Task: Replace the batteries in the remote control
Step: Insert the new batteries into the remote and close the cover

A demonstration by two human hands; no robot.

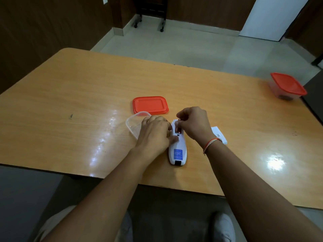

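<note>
A white remote control [178, 147] lies face down on the wooden table [70, 95], its battery compartment uncovered at the far end. My left hand [154, 132] presses on its left side and holds it down. My right hand [193, 124] pinches a battery [178, 127] with its fingertips, tilted into the compartment. A blue label sits near the remote's near end. The white battery cover [219, 135] lies right of my right wrist, partly hidden by it.
A clear plastic container [133, 124] stands just left of my left hand, its orange lid [150, 105] lying behind it. A second container with an orange lid [287, 86] sits at the far right edge. The table's near edge is close to the remote.
</note>
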